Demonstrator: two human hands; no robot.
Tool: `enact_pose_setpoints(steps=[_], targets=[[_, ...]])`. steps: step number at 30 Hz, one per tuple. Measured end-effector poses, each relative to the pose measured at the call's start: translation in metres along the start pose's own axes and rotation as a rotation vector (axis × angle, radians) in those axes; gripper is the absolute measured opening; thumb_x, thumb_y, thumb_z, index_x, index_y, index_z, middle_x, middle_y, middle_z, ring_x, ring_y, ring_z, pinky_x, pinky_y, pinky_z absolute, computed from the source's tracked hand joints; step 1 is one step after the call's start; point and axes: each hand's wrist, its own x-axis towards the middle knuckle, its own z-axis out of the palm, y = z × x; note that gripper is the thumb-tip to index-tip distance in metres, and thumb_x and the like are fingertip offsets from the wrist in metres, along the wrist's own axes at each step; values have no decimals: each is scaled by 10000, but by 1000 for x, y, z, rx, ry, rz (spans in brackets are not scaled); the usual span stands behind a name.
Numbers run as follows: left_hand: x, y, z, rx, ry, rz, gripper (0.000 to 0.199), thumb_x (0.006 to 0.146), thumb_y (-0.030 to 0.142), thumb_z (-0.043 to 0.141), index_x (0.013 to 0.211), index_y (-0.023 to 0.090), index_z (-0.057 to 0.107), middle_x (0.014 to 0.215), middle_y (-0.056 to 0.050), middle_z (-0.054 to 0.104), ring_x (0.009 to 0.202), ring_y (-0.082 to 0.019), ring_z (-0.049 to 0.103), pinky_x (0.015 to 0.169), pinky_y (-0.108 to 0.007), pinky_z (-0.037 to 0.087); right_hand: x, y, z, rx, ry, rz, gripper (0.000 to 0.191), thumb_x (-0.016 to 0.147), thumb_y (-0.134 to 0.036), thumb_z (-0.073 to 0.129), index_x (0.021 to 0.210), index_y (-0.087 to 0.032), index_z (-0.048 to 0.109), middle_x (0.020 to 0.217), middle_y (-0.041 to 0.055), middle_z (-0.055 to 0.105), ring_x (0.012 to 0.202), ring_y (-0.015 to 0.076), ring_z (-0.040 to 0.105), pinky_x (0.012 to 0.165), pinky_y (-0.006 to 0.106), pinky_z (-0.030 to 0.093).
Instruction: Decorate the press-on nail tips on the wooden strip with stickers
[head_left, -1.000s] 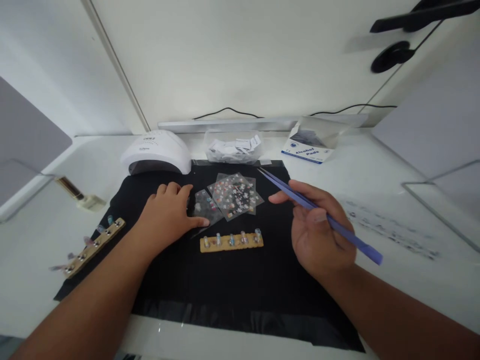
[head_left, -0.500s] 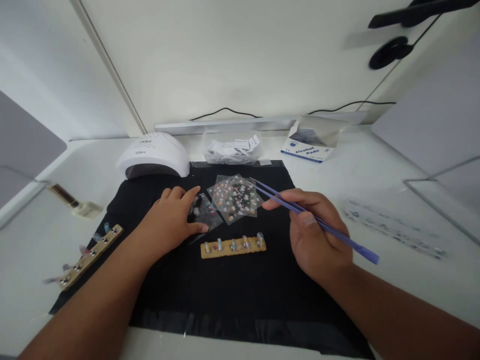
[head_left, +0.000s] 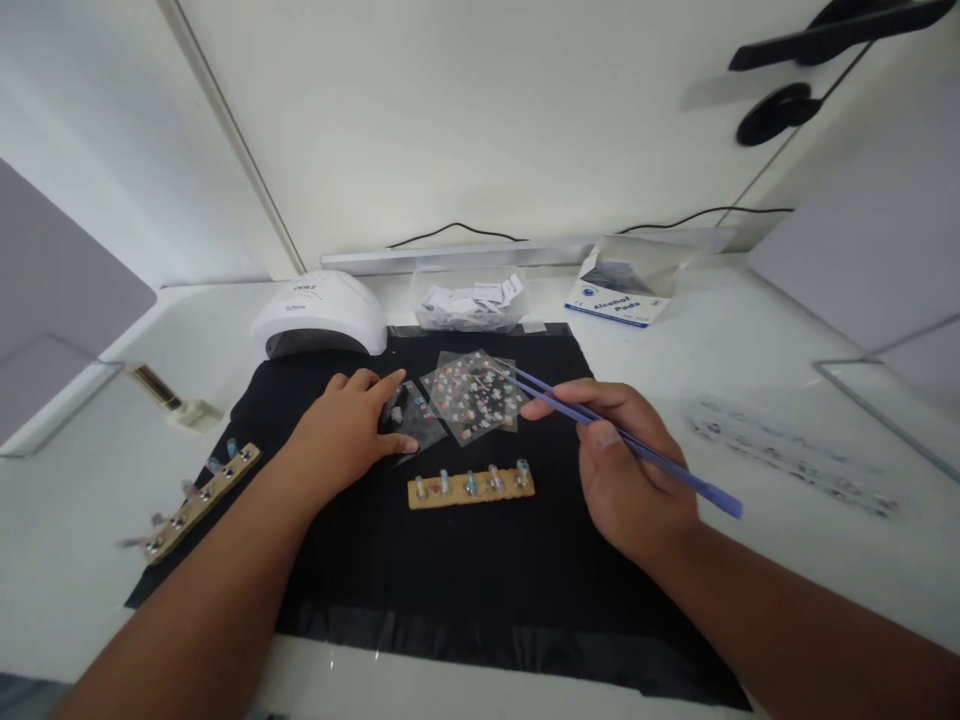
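At your far left, a small cream bottle with a gold cap (head_left: 191, 412) is on the glossy white bench (head_left: 750, 370). Beside it, a narrow tan strip bearing five coloured nail tips (head_left: 201, 508) lies aslant along the left border of the black sheet mat (head_left: 450, 580). A white dome-shaped lamp (head_left: 322, 312) sits at the mat's far left corner.

Your left hand (head_left: 346, 428) rests on the mat, thumb and forefinger spread apart, over a clear square sheet with small coloured marks (head_left: 420, 418); the thumb bears on that sheet, part of which your hand covers. Near you, between your hands, a second tan strip with five upright pale and coloured nail tips (head_left: 472, 490) lies crosswise on the mat. Beyond, at the mat's far edge, is a clear plastic tub of white packets (head_left: 469, 318). Overlapping transparent sticker sheets (head_left: 472, 402) lie fanned between.

Your right hand (head_left: 637, 490) is closed around slim purple tweezers (head_left: 574, 408), their prongs slightly parted and their tips over the sticker sheets; contact cannot be determined. Behind stands an open white-and-blue card box marked "Alcohol Pads" (head_left: 615, 306). Right of your right hand, clear strips with small dark marks (head_left: 791, 457) lie on the bench, their detail blurred.
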Motion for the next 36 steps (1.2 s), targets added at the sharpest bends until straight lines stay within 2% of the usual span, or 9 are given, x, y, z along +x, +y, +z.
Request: enact_pose_setpoints(steps=[4,12,19,23,26,31,34,36], targets=[[1,0,-2,5,11,18,734,864,451,698,1515,216,453,1294,-143,627,1156,-374,564,1019,-476,451,-1,1,2,18,-4,3,223,992,-410,524,1115,-282,659,952,48,752,917,231,713,860,426,560],[3,-6,0,-79,43,71,671,864,389,708,1477,215,499,1271,-128,643,1190,-351,570,1037,-463,459,2,-1,2,23,9,-36,215,993,-399,525,1101,-274,663,924,48,750,896,224,719,844,411,563],[3,-2,2,-207,99,184,472,866,216,702,1329,190,612,1138,-92,668,1113,-290,606,1005,-443,491,1,-4,-1,90,6,-61,230,1000,-361,514,1130,-263,676,943,54,731,898,218,691,846,406,536],[-6,8,-5,-279,166,270,414,907,203,655,1317,207,601,1110,-65,620,969,-211,633,912,-374,534,-3,-11,-4,130,-135,-226,290,1001,-341,482,1219,-248,650,973,77,726,923,243,639,843,434,512],[-16,15,-8,-375,237,375,357,938,204,610,1293,232,593,1085,-44,577,816,-154,614,755,-305,544,-6,-23,-6,99,-261,-362,336,995,-360,489,1277,-227,613,951,80,744,963,261,648,940,484,493],[-29,25,-4,-564,339,535,443,934,141,610,1334,305,511,1080,-19,515,831,-120,562,700,-221,508,-9,-40,-8,20,-401,-398,333,1021,-427,432,1268,-249,568,1011,48,779,1035,219,696,1131,475,401],[-33,32,-1,-590,356,562,516,916,104,611,1368,306,467,1098,-26,505,817,-119,523,699,-212,496,-7,-45,-8,32,-450,-396,336,1022,-463,417,1234,-250,567,998,44,789,1074,208,703,1161,470,389],[-35,35,-1,-594,321,558,561,913,83,596,1400,312,436,1102,-28,516,794,-115,518,699,-212,495,-5,-47,-8,44,-489,-408,339,1019,-461,430,1228,-233,569,991,63,791,1080,207,710,1132,456,435]])
